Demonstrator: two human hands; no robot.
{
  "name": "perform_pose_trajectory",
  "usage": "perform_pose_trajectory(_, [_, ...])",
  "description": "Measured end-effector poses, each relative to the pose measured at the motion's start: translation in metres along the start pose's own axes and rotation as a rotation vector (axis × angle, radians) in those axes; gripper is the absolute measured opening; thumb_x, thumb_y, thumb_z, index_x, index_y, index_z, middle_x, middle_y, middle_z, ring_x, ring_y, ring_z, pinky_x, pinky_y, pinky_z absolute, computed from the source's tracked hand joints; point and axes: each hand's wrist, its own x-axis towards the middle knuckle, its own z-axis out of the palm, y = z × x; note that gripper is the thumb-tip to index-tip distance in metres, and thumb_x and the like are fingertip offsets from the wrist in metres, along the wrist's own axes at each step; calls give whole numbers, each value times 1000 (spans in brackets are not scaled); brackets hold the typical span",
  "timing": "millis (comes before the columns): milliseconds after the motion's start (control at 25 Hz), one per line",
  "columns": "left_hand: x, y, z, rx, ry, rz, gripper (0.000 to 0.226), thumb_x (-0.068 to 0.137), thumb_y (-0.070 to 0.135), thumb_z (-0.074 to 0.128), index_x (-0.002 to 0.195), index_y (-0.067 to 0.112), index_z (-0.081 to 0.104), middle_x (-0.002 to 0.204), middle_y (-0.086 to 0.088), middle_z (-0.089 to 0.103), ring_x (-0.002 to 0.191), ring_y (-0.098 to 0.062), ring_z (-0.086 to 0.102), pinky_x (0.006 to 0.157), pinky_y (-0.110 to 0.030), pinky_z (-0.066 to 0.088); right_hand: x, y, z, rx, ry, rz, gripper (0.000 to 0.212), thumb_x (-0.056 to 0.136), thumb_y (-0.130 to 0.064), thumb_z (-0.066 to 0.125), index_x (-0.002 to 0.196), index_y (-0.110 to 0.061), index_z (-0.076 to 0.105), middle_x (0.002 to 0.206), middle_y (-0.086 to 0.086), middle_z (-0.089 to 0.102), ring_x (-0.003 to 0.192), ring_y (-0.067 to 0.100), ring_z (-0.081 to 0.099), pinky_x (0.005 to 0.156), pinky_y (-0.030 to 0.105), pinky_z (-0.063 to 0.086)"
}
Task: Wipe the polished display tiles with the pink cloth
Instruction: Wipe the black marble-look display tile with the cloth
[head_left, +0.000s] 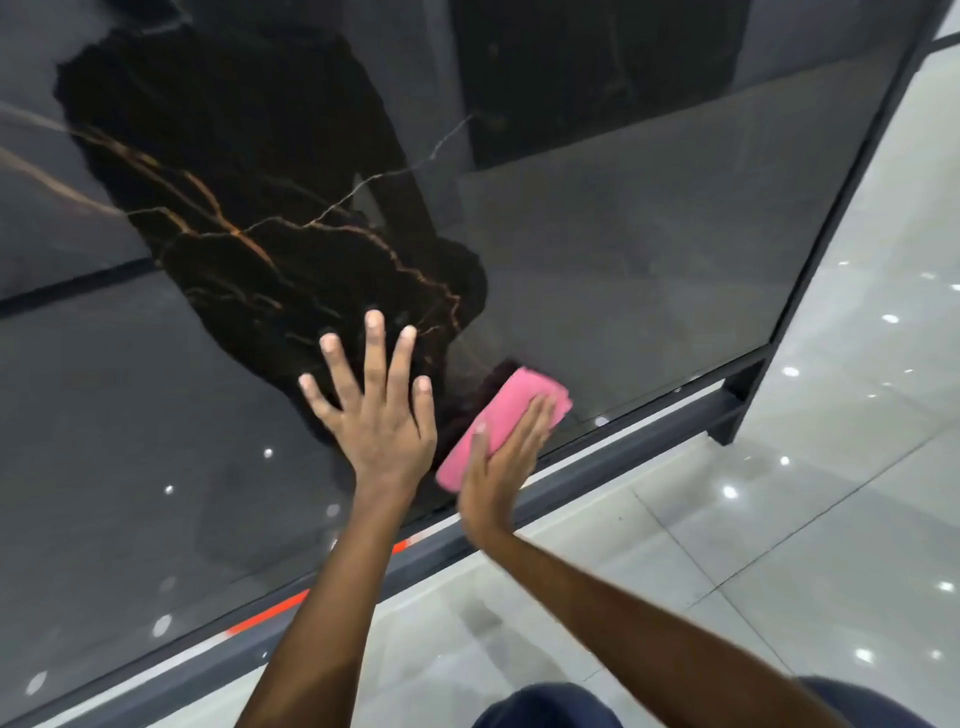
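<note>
Both bare forearms reached up from six o'clock toward the centre, the left one climbing almost straight toward twelve, the right one slanting in from five o'clock. The left hand (376, 410) lay flat with its fingers (375, 353) straight and splayed wide, pointing toward twelve. Just beside it at three o'clock, the right hand (501, 467) pressed flat with straight fingers (535, 415) angled toward one o'clock, thumb raised.

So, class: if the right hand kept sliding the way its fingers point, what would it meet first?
The right hand, pressing the pink cloth on the dark tile, points up and right. Only bare tile lies ahead; the dark frame at the tile's right edge probably comes first.
</note>
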Motion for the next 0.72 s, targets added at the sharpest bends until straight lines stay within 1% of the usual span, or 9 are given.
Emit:
perform_pose_trajectory(40, [0,0,7,66,34,15,53,103,37,29,155,30,17,163,13,-7,149,-20,-13,116,-49,-9,-11,4,2,-16,-43,-4,67,96,-43,36,152,-18,9,160,-6,2,149,16,2,119,24,5])
perform_pose_trajectory(80, [-2,-1,14,96,57,35,56,103,37,30,156,30,12,163,11,-8,149,-22,-15,116,-51,-8,5,9,-1,-16,-8,11,67,96,-41,37,152,-16,11,160,-4,4,148,15,3,117,20,3])
perform_pose_trajectory(120, [-3,-4,18,105,67,54,58,103,37,32,156,30,9,163,9,-8,149,-23,-16,115,-52,-9,45,18,-8,15,99,83,66,95,-36,41,151,-11,17,159,2,9,148,19,9,117,21,7])
perform_pose_trajectory(240, [-2,-6,20,129,75,111,61,102,36,32,156,28,5,163,6,-11,148,-25,-18,115,-53,-11,187,73,-59,170,375,499,63,96,-25,46,151,-7,23,157,12,22,144,29,22,118,36,16])
perform_pose_trajectory(320, [-2,-4,23,153,103,124,61,102,36,29,156,27,3,163,5,-13,148,-27,-18,115,-54,-11,221,103,-82,216,376,616,70,91,-32,45,153,-16,19,157,8,23,140,28,30,115,45,25])
perform_pose_trajectory(440, [-2,-3,27,178,130,99,61,102,37,27,156,28,0,163,5,-13,149,-27,-17,116,-54,-9,146,66,-48,230,369,550,69,91,-29,43,153,-11,18,159,9,17,145,26,21,117,36,20])
perform_pose_trajectory(560, [-1,-1,25,198,127,94,62,102,37,28,156,28,0,163,5,-12,149,-26,-16,116,-54,-9,66,27,-15,137,214,465,71,90,-34,39,153,-13,15,160,4,12,145,24,19,113,33,24])
perform_pose_trajectory(600, [-1,-2,25,198,128,94,62,101,37,28,156,28,1,163,5,-11,149,-26,-16,116,-54,-9,77,29,-20,122,214,438,71,90,-34,39,153,-13,16,160,4,13,145,24,20,113,34,24])
perform_pose_trajectory(720, [-7,-4,29,186,146,111,61,102,37,27,156,28,1,163,4,-10,149,-28,-15,116,-54,-9,174,56,-63,52,355,417,67,92,-33,37,152,-10,21,160,7,17,147,22,15,118,40,17])
